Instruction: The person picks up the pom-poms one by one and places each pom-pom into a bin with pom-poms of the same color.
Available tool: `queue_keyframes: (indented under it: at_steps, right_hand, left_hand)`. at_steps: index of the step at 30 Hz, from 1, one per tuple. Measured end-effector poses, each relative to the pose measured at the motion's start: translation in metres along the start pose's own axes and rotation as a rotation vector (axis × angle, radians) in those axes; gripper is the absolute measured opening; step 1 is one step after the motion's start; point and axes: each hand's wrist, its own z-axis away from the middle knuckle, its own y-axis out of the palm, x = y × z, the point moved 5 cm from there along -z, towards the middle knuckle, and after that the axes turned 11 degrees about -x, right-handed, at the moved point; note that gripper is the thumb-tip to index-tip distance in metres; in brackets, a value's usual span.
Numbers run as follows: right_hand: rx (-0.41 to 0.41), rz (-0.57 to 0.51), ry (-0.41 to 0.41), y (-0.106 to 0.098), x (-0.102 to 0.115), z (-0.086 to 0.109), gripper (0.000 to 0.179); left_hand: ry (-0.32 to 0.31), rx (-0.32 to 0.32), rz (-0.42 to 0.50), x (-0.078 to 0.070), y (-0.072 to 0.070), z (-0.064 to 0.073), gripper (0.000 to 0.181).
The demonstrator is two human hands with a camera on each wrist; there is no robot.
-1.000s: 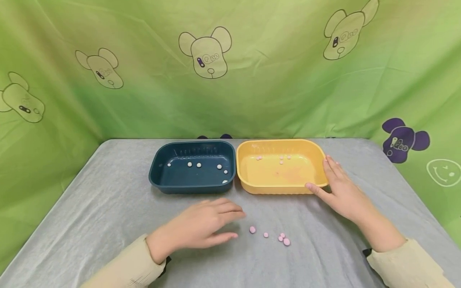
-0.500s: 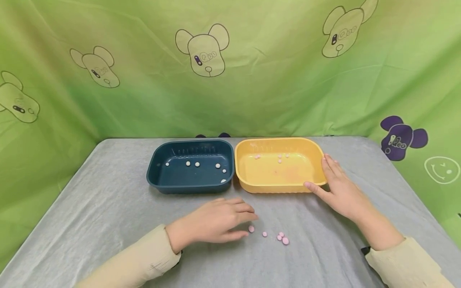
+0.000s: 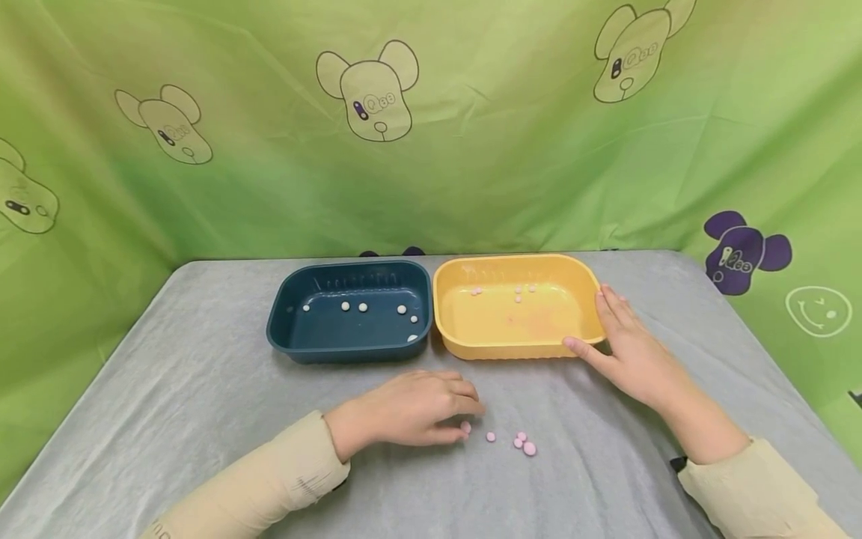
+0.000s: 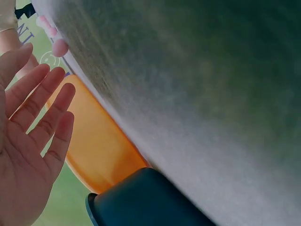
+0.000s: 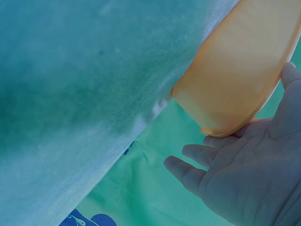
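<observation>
My left hand is low over the grey cloth, thumb and fingers apart. Right at its thumb tip lies a small pink ball; beyond it are a single pink ball and a cluster of 3 more, the largest pink ball at the front. In the left wrist view the fingers are spread, with pink balls past their tips. My right hand rests against the right end of the yellow tub, thumb on its front rim, fairly straight fingers along its side.
A dark blue tub holding several white balls stands left of the yellow one, sides nearly touching. Several pink balls lie inside the yellow tub. A green printed curtain hangs behind the cloth-covered table.
My left hand has moved right to the nearest pink ball, its thumb now at it. The right hand keeps its place on the yellow tub. The head view has shifted slightly.
</observation>
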Motion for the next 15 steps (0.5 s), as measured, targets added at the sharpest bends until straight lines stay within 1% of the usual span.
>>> queue_keyframes:
  at_steps: [6,15]
  right_hand:
    - [-0.002,0.000,0.001,-0.001,0.001,0.000,0.096]
    - [-0.003,-0.001,0.000,-0.001,0.002,0.000,0.096]
  left_hand:
    - [0.001,0.018,0.020,0.002,0.004,-0.001,0.027]
    - [-0.015,0.070,0.067,0.007,0.011,-0.002,0.027]
